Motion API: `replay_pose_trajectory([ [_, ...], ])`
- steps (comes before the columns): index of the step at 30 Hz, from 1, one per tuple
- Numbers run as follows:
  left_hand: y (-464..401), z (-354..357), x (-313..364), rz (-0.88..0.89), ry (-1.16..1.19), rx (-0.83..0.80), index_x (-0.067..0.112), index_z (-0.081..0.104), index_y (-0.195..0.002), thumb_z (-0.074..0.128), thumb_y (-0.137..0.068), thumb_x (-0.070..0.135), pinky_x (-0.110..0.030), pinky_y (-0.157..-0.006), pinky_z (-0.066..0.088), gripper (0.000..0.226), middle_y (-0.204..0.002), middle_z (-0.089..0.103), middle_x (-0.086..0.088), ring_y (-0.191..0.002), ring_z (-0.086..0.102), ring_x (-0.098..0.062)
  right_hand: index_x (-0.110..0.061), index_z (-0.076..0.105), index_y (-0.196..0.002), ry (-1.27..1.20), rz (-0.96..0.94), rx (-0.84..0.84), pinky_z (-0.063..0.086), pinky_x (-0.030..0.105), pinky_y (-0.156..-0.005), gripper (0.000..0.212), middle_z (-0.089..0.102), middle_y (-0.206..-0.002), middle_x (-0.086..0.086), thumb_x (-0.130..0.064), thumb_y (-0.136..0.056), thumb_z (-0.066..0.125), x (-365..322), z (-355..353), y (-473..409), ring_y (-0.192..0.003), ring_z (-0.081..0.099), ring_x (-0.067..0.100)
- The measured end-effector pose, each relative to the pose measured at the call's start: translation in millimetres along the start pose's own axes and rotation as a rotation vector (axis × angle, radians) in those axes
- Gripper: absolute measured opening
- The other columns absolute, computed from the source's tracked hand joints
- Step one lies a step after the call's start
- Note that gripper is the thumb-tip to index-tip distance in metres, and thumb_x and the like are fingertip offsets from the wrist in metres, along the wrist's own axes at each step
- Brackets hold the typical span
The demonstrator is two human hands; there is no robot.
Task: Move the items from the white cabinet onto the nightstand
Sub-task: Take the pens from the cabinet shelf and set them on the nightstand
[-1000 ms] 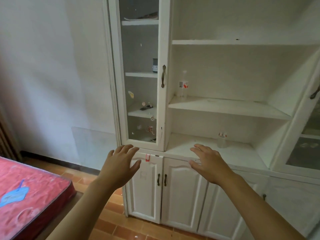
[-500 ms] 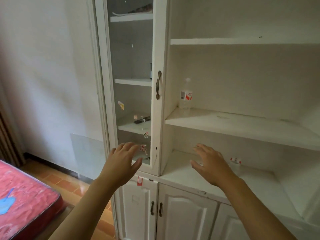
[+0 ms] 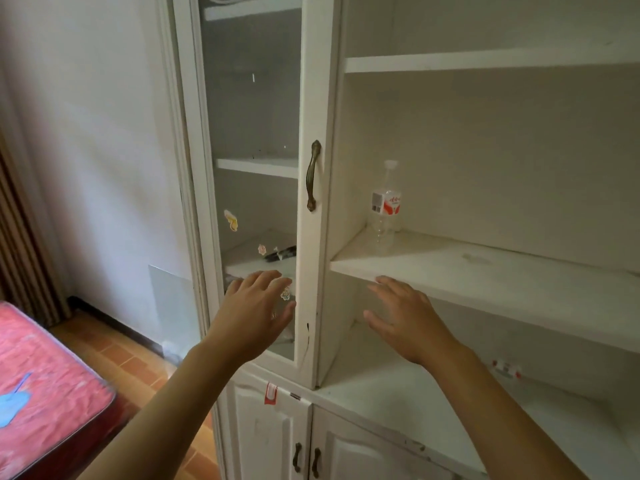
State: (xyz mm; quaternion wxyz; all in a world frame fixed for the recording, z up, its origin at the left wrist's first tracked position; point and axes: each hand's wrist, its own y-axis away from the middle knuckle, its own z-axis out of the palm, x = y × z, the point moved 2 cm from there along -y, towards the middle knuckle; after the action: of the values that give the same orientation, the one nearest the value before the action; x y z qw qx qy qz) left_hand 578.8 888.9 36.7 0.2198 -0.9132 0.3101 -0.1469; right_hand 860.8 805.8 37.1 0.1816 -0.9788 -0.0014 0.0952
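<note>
Reaching toward the white cabinet [image 3: 322, 306], both arms out, nothing picked up yet. Best taken one item at a time: going first for the clear water bottle [image 3: 386, 202], upright at the left end of the cabinet's middle open shelf, close against the side wall. Wrapping around the body below the red-and-white label, not the cap, since a thin plastic bottle like this probably dents and tips easily. Lifting straight up before drawing out, to clear the shelf edge. Then on to the second small bottle [image 3: 505, 368], on the cabinet's lower open shelf, only its red-marked top showing past the right forearm. Behind the cabinet's glass door [image 3: 252, 133], a dark object [image 3: 282, 253] on an inner shelf, too indistinct to name; getting at it would likely mean pulling the bronze handle [image 3: 312, 174] first. No nightstand in sight, so a turn away from the cabinet probably needed for the drop-off.

Left hand [image 3: 254, 313] raised in front of the cabinet's glass door, palm forward, fingers spread and slightly bent, holding nothing. Right hand [image 3: 408, 320] stretched toward the cabinet's open bay, just under the front edge of the middle shelf, palm down, fingers extended and parted, likewise empty, well short of the water bottle.
</note>
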Motion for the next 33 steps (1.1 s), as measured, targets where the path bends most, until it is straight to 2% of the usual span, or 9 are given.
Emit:
replay_pose_trajectory([
  [4, -35, 8, -10, 0.037, -0.005, 0.055, 0.032, 0.05, -0.145, 0.027, -0.098, 0.065, -0.054, -0.12, 0.033, 0.062, -0.153, 0.051, 0.003, -0.144, 0.042, -0.022, -0.03, 0.036, -0.158, 0.011, -0.039, 0.014, 0.018, 0.038, -0.124, 0.061, 0.027, -0.167, -0.008, -0.056, -0.103, 0.043, -2, 1, -38, -0.152, 0.021, 0.011],
  [10, -90, 17, -30, 0.111, 0.011, 0.177, 0.031, 0.05, -0.145, 0.035, -0.1, 0.061, -0.053, -0.122, 0.03, 0.056, -0.151, 0.05, 0.004, -0.144, 0.04, -0.02, -0.031, 0.036, -0.158, 0.019, -0.02, 0.01, 0.02, 0.034, -0.121, 0.058, 0.026, -0.167, -0.009, -0.053, -0.104, 0.044, 1, 1, -83, -0.152, 0.022, 0.012],
  [19, -156, 28, -45, 0.231, 0.065, 0.331, 0.023, 0.05, -0.145, 0.045, -0.097, 0.053, -0.056, -0.12, 0.032, 0.057, -0.155, 0.046, -0.005, -0.147, 0.038, -0.027, -0.028, 0.047, -0.152, 0.065, 0.004, -0.017, 0.024, 0.033, -0.118, 0.054, 0.033, -0.164, -0.007, -0.054, -0.105, 0.043, 7, 15, -130, -0.149, 0.028, 0.012],
  [26, -187, 36, -57, 0.277, 0.102, 0.427, 0.019, 0.052, -0.142, 0.052, -0.095, 0.052, -0.053, -0.125, 0.024, 0.057, -0.155, 0.042, -0.007, -0.149, 0.033, -0.027, -0.028, 0.059, -0.139, 0.063, 0.04, -0.004, 0.024, 0.022, -0.102, 0.045, 0.049, -0.148, -0.01, -0.053, -0.101, 0.052, 10, 25, -150, -0.138, 0.039, 0.01],
  [33, -205, 26, -48, 0.299, 0.215, 0.617, 0.016, 0.054, -0.138, 0.063, -0.095, 0.047, -0.057, -0.118, 0.032, 0.054, -0.15, 0.045, -0.01, -0.144, 0.041, -0.03, -0.033, 0.059, -0.139, 0.013, 0.066, 0.012, 0.032, 0.026, -0.111, 0.058, 0.051, -0.141, -0.019, -0.067, -0.094, 0.05, 16, 31, -158, -0.133, 0.041, 0.002],
])
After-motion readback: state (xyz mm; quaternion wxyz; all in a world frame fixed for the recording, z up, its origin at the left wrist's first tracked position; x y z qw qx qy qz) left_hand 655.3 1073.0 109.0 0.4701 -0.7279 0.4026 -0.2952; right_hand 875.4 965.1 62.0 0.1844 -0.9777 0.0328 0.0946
